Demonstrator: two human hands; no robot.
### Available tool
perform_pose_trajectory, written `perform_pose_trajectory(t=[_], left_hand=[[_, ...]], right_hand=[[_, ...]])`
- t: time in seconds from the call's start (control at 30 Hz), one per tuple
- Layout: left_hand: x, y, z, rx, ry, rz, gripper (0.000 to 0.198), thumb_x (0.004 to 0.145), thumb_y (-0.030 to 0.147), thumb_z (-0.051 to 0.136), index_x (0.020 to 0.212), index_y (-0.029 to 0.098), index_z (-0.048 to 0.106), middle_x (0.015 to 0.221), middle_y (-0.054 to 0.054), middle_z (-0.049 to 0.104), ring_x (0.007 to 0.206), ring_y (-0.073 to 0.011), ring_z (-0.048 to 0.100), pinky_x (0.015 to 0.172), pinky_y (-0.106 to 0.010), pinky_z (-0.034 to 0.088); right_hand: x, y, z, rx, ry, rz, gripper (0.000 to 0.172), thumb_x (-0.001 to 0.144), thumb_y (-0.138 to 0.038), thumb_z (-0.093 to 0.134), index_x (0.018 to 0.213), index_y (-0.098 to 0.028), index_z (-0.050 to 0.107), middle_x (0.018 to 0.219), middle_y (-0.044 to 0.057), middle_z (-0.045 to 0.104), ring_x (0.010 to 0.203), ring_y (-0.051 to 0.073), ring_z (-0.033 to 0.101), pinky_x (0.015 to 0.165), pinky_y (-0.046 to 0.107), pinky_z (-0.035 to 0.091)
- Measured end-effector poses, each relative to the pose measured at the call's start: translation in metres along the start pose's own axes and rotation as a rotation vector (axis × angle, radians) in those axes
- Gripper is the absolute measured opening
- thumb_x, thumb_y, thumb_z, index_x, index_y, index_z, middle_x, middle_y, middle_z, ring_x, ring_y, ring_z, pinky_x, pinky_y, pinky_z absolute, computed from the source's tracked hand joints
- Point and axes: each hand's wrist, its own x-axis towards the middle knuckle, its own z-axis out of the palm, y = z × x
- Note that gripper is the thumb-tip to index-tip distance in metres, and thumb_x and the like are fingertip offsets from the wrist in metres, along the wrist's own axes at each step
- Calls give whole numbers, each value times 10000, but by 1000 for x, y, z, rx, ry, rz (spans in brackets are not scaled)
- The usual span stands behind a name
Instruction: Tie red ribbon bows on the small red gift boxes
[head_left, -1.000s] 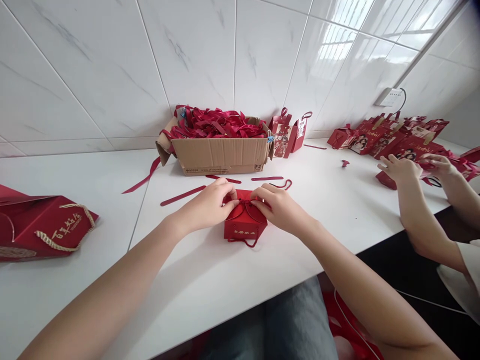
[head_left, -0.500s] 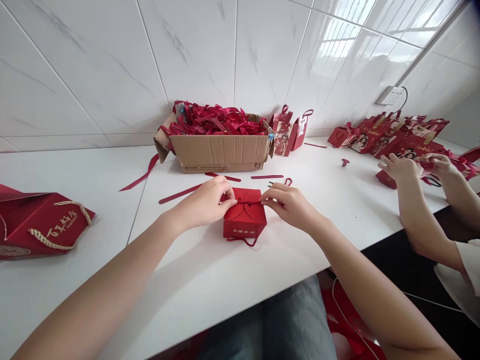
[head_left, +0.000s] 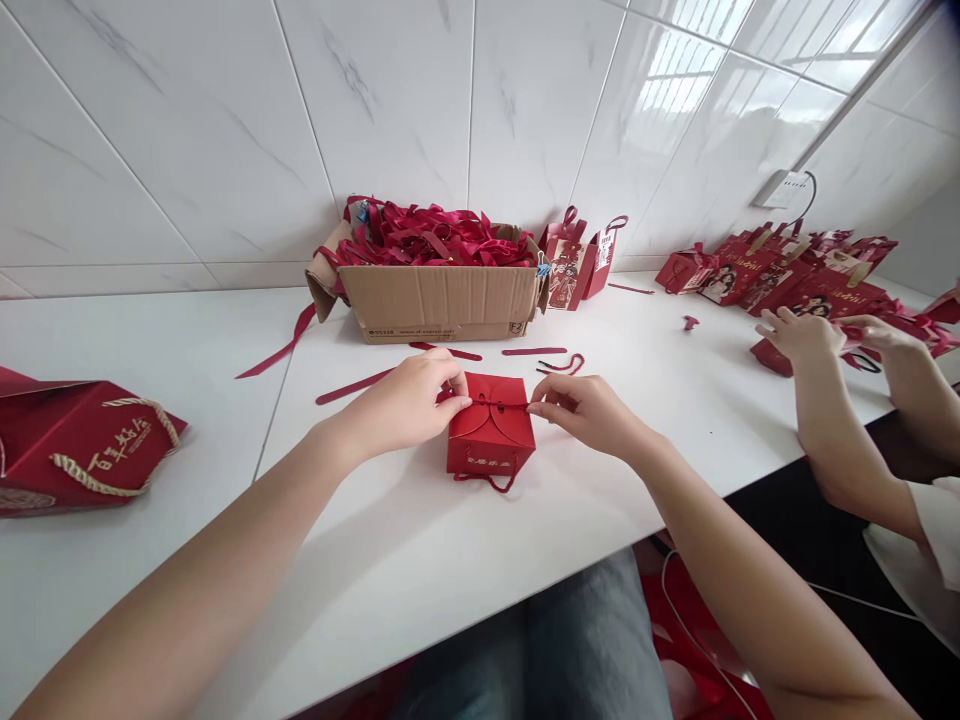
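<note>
A small red gift box (head_left: 490, 436) with petal-shaped top flaps stands on the white table (head_left: 420, 560) in front of me. A thin red cord runs across its top and hangs at its front. My left hand (head_left: 409, 402) pinches the cord at the box's left top edge. On the other side my right hand (head_left: 585, 410) pinches the cord's other end and holds it taut just past the box's right edge.
A cardboard box (head_left: 439, 298) full of red ribbons stands behind. Loose red strips (head_left: 354, 385) lie near it. A large red bag (head_left: 79, 445) lies at left. Small red bags (head_left: 574, 262) and more boxes (head_left: 787, 275) sit at the back right, where another person's hands (head_left: 802, 335) work.
My hands moved apart from the middle of the box top to its sides, drawing the cord out tight. The flaps now lie flat and closed.
</note>
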Motion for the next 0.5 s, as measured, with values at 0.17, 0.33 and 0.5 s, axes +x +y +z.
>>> perform_pose_trajectory(t=[0.17,0.33,0.5], left_hand=[[-2,6,2,9,71,68,90,831,232,520,800,201,598,988,-19,598,808,-164,584,685,-301,457],[-2,15,10,-35,83,222,203,836,150,485,888,190,677,982,-25,635,902,-177,595,745,-291,469],[1,16,14,-6,76,270,230,833,137,492,877,166,716,915,-32,670,865,-182,597,773,-309,471]], right_hand=[[-5,-4,-4,191,-183,202,354,864,-521,543,767,-184,586,511,-44,497,465,81,402,469,218,333],[-9,-5,-11,416,-334,188,346,868,-498,567,776,-167,603,590,-20,562,518,81,469,513,224,383],[-9,-8,-18,677,-341,112,254,866,-394,624,796,-151,624,619,-16,581,590,85,527,593,229,425]])
